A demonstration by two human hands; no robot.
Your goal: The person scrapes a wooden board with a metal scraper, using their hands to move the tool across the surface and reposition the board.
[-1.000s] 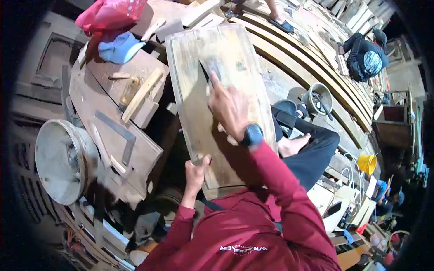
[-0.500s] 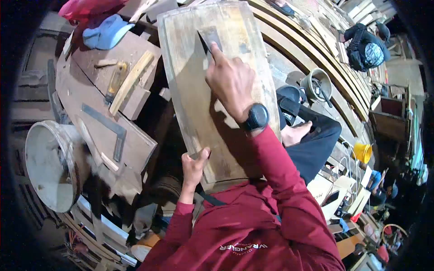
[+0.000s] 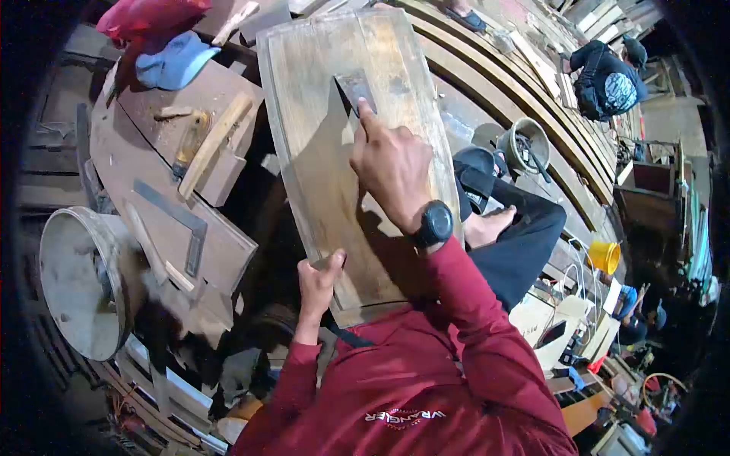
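A wooden panel [image 3: 312, 159] with a raised border lies lengthwise in front of my body, its near end against my red shirt. My right hand [image 3: 395, 163] is closed on a scraper [image 3: 354, 87], the index finger stretched along its flat metal blade. The blade rests on the upper middle of the panel; its handle is hidden under the palm. At the panel's lower left edge, my left hand [image 3: 319, 285] grips the wood with the thumb on top and the other fingers mostly out of sight.
On a board to the left are a metal square [image 3: 194, 232], a yellow-handled tool [image 3: 190, 144] and wood strips. A large white bucket [image 3: 80, 281] stands at far left. A smaller bucket [image 3: 525, 144] with tools is on the right. Another person [image 3: 608, 83] crouches at upper right.
My right hand and the scraper have slid a short way down the panel toward my body. My left hand keeps its hold on the edge. The whole view has shifted slightly.
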